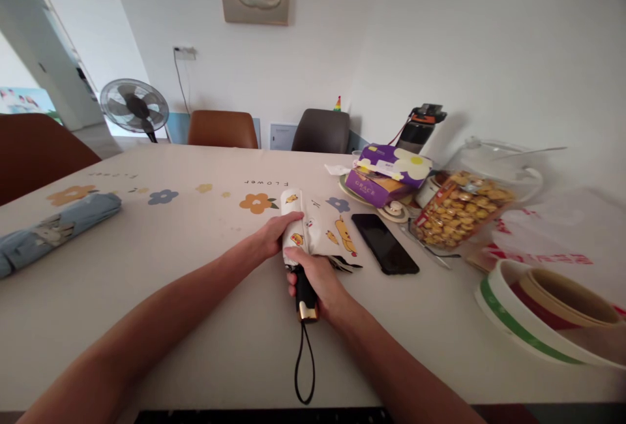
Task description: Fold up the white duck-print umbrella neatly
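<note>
- Over the surface (205,333), a folded white umbrella (320,236) was between both hands, its loose flap spread rightward.
- The left hand (276,235) pinched the canopy's left edge, thumb on top, other fingers hidden.
- The right hand (320,278) wrapped its fingers (292,284) around the black handle (306,292), thumb touching the canopy.

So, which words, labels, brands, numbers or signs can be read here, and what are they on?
"FLOWER": printed twice on the tabletop, the left one fainter.
"GRACE": on the lower purple box.
Too small or blurred to read: the label on the upper purple box, red lettering on the plastic bag, print on the white wall panel.
</note>
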The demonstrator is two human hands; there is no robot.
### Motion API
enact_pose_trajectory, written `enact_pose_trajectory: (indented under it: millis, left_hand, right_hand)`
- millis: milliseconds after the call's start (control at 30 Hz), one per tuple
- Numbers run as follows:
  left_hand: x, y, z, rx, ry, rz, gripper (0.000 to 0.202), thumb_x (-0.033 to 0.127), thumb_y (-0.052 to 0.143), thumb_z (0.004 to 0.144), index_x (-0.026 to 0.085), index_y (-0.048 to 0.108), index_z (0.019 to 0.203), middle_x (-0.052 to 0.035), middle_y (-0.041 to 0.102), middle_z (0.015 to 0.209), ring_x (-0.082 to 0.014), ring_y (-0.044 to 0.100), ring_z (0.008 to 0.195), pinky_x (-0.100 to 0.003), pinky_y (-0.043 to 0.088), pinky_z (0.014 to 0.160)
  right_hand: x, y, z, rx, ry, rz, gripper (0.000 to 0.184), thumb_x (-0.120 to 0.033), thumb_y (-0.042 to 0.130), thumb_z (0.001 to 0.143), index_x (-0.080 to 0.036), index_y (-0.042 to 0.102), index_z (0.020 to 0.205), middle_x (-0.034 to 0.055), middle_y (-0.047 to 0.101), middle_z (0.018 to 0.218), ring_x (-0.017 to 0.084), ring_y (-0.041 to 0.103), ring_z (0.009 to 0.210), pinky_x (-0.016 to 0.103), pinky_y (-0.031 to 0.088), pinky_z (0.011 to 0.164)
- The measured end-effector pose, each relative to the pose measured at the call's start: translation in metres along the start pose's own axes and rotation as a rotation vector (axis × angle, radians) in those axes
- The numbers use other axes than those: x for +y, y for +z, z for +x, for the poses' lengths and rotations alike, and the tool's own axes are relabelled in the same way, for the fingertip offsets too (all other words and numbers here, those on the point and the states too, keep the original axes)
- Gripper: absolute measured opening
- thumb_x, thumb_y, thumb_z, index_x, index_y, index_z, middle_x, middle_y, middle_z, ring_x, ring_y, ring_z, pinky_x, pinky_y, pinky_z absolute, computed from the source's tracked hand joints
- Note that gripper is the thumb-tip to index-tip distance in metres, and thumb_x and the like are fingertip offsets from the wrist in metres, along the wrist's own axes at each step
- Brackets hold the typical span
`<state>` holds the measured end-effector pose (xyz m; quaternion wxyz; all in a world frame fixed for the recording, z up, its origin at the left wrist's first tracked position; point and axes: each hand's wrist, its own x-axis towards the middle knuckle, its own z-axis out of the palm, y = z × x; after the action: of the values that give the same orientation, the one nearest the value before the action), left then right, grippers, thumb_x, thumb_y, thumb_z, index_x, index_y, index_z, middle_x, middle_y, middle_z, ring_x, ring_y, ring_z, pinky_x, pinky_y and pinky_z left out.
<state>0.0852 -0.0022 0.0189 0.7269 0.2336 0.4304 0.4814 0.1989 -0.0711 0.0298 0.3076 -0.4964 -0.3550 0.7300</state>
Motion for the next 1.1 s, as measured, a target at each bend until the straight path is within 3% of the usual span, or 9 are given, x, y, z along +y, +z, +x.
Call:
enact_pose_trajectory:
  millis: [433,500,633,700,800,900,1000,1100]
  left_hand:
    - [-0.001,0.007,-0.005,0.065,0.090,0.151,0.039,0.037,0.066,0.070,0.005,0.060,0.093,-0.0184,0.066,0.092,-0.0250,0.064,0.080,-0.035,0.053,0.072]
    - [0.002,0.008,-0.007,0.165,0.178,0.319,0.044,0.041,0.065,0.070,0.007,0.059,0.096,-0.0194,0.065,0.098,-0.0273,0.063,0.086,-0.035,0.051,0.073]
    - [0.014,0.000,-0.002,0.512,0.447,0.789,0.055,0.039,0.065,0.069,0.011,0.050,0.114,-0.0190,0.055,0.119,-0.0289,0.053,0.108,-0.036,0.042,0.087]
    - [0.020,-0.005,0.003,0.565,0.558,0.954,0.052,0.033,0.060,0.073,0.011,0.047,0.118,-0.0184,0.050,0.125,-0.0265,0.048,0.114,-0.035,0.037,0.093]
    - [0.030,-0.002,0.009,0.506,0.698,1.160,0.041,0.027,0.051,0.078,0.012,0.051,0.116,-0.0150,0.052,0.123,-0.0231,0.047,0.115,-0.032,0.036,0.096]
    - [0.039,0.014,0.018,0.388,0.747,1.450,0.035,0.026,0.047,0.079,0.014,0.055,0.111,-0.0119,0.053,0.124,-0.0239,0.042,0.120,-0.036,0.028,0.103]
    - [0.047,0.033,0.035,0.256,0.599,1.664,0.028,0.030,0.049,0.079,0.014,0.061,0.099,-0.0128,0.057,0.120,-0.0278,0.042,0.121,-0.047,0.010,0.108]
    - [0.052,0.044,0.053,0.201,0.450,1.655,0.019,0.032,0.060,0.070,0.014,0.063,0.075,-0.0133,0.066,0.096,-0.0313,0.053,0.107,-0.054,0.011,0.105]
  right_hand:
    - [-0.004,-0.001,-0.002,-0.005,-0.015,0.052,0.018,-0.031,0.060,0.075,-0.017,0.049,0.078,-0.0049,0.046,0.043,0.009,0.041,0.032,0.019,0.036,0.031]
    - [-0.006,-0.002,-0.004,-0.012,-0.002,0.043,0.018,-0.032,0.059,0.076,-0.017,0.049,0.077,-0.0046,0.046,0.043,0.009,0.041,0.031,0.018,0.034,0.030]
    - [-0.007,0.000,-0.008,-0.005,0.038,-0.016,0.018,-0.031,0.056,0.078,-0.016,0.048,0.073,-0.0033,0.047,0.042,0.009,0.042,0.030,0.018,0.033,0.029]
    - [-0.006,0.003,-0.008,0.006,0.040,-0.041,0.017,-0.029,0.055,0.078,-0.016,0.048,0.071,-0.0034,0.047,0.041,0.009,0.042,0.029,0.018,0.034,0.029]
    - [-0.003,0.007,-0.008,0.003,0.037,-0.070,0.016,-0.028,0.055,0.078,-0.016,0.048,0.072,-0.0034,0.047,0.040,0.009,0.042,0.029,0.019,0.036,0.029]
    - [-0.001,0.008,-0.006,-0.008,0.054,-0.078,0.016,-0.028,0.057,0.076,-0.015,0.048,0.074,-0.0032,0.048,0.040,0.010,0.042,0.029,0.020,0.037,0.029]
    - [-0.001,0.007,-0.005,-0.020,0.066,-0.043,0.016,-0.027,0.058,0.075,-0.016,0.047,0.079,-0.0039,0.048,0.040,0.010,0.042,0.030,0.021,0.039,0.029]
    - [-0.001,0.005,-0.004,-0.031,0.061,-0.003,0.019,-0.026,0.059,0.074,-0.017,0.046,0.084,-0.0052,0.047,0.042,0.010,0.042,0.031,0.021,0.041,0.030]
